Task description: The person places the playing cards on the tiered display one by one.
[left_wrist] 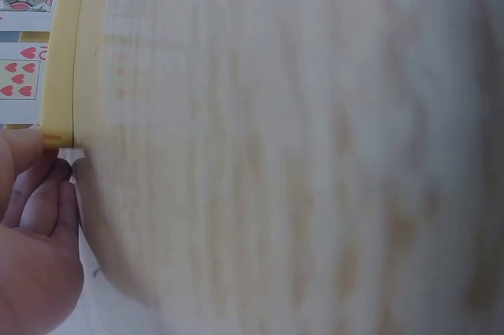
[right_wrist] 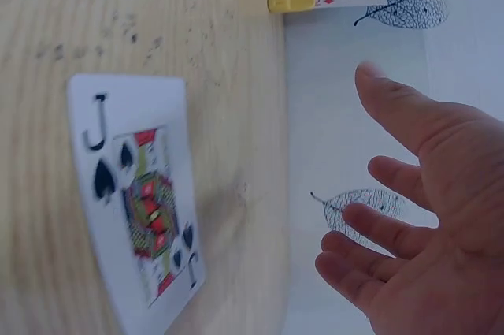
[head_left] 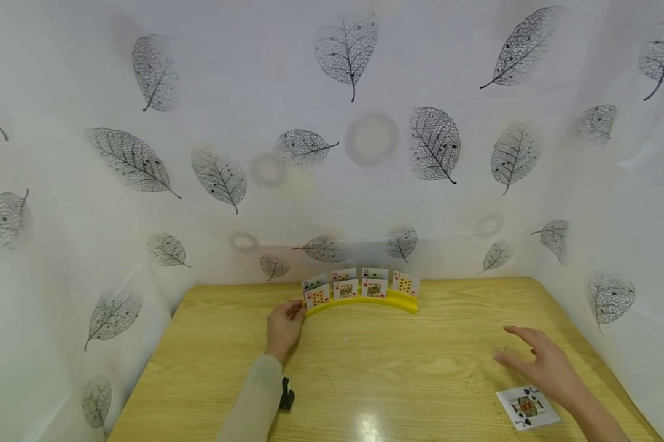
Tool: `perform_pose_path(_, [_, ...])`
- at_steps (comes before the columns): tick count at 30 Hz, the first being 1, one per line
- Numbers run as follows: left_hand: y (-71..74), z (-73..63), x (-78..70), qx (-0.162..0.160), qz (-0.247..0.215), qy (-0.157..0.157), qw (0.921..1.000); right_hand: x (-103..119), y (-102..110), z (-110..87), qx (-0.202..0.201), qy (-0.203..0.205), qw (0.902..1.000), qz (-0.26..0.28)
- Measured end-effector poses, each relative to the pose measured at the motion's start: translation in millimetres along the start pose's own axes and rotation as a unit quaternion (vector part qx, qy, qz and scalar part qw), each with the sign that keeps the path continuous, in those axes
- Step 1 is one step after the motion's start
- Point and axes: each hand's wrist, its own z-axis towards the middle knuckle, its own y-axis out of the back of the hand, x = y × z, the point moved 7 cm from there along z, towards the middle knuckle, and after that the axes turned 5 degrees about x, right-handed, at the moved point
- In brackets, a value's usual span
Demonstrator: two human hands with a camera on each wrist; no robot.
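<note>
A curved yellow card holder (head_left: 389,301) stands near the back edge of the table, with playing cards upright in two rows. My left hand (head_left: 285,329) holds the left end of the holder between thumb and fingers, beside the ten of hearts (left_wrist: 17,81). Part of that grip is hidden behind the holder's end. My right hand (head_left: 544,363) hovers over the right side of the table, fingers spread and nothing in them. Below it, a jack of spades (right_wrist: 150,201) lies face up on the wood. The ten of diamonds (head_left: 406,284) stands at the holder's right end.
A wooden table (head_left: 398,362) reaches back to a pale curtain (head_left: 332,202) printed with leaves, which also hangs on both sides. Beside my left forearm shows a small black object (head_left: 287,394), partly hidden by the sleeve.
</note>
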Motion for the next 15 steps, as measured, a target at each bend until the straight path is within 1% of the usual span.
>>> perform_pose_path(5, [0.2, -0.8, -1.3, 0.004, -0.004, 0.007, 1.0000, -20, -2, -13.5, 0.037, -0.050, 0.9980, -0.012])
perform_pose_path(7, [0.4, -0.9, -1.8, 0.005, -0.005, 0.009, 0.9999, -27, -3, -17.6, 0.043, -0.065, 0.9968, -0.019])
perform_pose_path(10, [0.6, -0.7, -1.7, 0.004, -0.003, 0.010, 0.9999, -35, -7, -23.2, 0.051, -0.082, 0.9947, -0.036])
perform_pose_path(15, [0.4, -0.7, -0.5, 0.005, -0.004, 0.013, 0.9999, -49, -19, -31.1, 0.080, -0.104, 0.9894, -0.063])
